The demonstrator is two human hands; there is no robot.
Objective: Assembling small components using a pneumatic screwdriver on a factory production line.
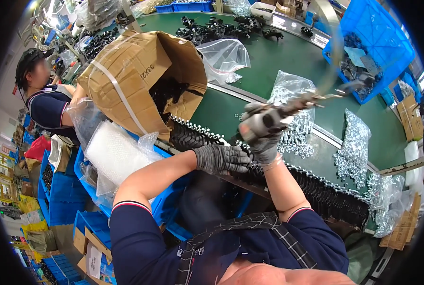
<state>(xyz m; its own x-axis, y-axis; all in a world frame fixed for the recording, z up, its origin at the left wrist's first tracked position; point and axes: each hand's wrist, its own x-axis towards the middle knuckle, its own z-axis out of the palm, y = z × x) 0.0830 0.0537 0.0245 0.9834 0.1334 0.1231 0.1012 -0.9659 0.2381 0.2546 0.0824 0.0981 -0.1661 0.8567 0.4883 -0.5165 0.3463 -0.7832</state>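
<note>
Gripping a tool, the right hand is curled.

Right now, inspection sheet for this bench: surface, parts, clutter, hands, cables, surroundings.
Surface: green worktop, partly covered.
Job's things: row of black parts with metal fasteners, along the near edge; power tool, blurred.
Clutter: tilted cardboard box holding more black parts; clear bag of fasteners, some loose.
Hands: gloved left hand flat at the row; gloved right hand gripping the power tool.
Cables: pale curved strip, blurred; cable or not, cannot tell.
Surroundings: blue bin, far right; co-worker, left.
</note>
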